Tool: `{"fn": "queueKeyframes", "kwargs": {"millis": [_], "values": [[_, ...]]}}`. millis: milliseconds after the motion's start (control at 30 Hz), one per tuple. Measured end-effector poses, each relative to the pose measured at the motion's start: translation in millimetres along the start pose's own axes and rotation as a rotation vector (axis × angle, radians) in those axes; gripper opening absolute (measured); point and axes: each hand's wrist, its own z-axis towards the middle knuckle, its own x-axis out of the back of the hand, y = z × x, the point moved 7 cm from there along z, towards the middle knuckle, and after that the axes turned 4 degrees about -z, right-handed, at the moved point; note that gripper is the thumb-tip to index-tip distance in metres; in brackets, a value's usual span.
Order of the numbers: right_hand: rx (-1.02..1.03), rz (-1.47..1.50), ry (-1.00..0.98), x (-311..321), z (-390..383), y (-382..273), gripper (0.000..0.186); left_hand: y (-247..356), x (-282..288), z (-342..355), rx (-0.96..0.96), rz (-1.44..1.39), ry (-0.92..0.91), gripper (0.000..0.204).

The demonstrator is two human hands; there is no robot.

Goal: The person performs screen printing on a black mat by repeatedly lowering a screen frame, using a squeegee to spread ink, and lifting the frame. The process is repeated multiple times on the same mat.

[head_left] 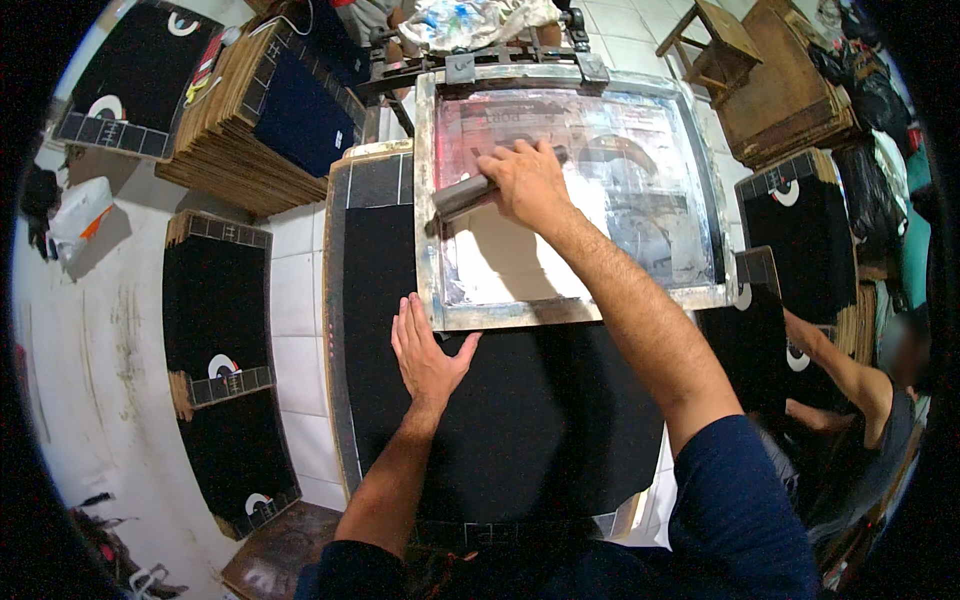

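A screen-printing frame (580, 312) with a pale, worn rim lies over a board covered with black fabric (470, 430). My right hand (525, 185) is closed on a squeegee (466, 197), which rests tilted on the mesh in the upper left part of the frame. White ink (500, 265) covers the lower left of the mesh; reddish and grey smears show elsewhere on it. At the frame's lower left corner is my left hand (428, 355), fingers stretched and thumb apart, lying on the fabric and against the rim. It holds nothing.
Black printed panels (215, 300) on boards stand to the left. Beyond them is a tall stack of boards (240, 130). A wooden stool (715, 50) stands at the far right. At the right a co-worker (860, 400) reaches toward another black panel. Metal clamps (592, 72) hold the frame's far edge.
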Motion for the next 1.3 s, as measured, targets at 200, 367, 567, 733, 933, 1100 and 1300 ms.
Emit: {"fn": "queueKeyframes", "kwargs": {"millis": [200, 367, 567, 733, 933, 1100, 1300], "values": [[0.281, -0.019, -0.139, 10, -33, -29, 0.025, 2, 1, 0, -0.004, -0.004, -0.002, 0.115], [0.138, 0.002, -0.022, 30, -93, -27, 0.018, 1, 1, 1, -0.002, -0.007, -0.013, 0.114], [0.063, -0.009, 0.219, 30, -111, -29, 0.015, 0, -1, 0, 0.030, -0.001, -0.029, 0.116], [-0.078, 0.016, 0.277, 29, -97, -25, 0.010, 3, -2, 0, 0.029, 0.023, -0.047, 0.114], [-0.274, -0.016, 0.426, 34, -64, 21, 0.018, 0, -6, -1, 0.052, 0.054, -0.087, 0.115], [-0.476, -0.028, 0.285, 18, -68, 42, 0.023, 1, -6, -2, -0.004, 0.057, -0.048, 0.115], [-0.740, 0.007, 0.216, 26, -110, 41, 0.024, 3, -6, -2, -0.005, 0.075, -0.028, 0.113]]}}
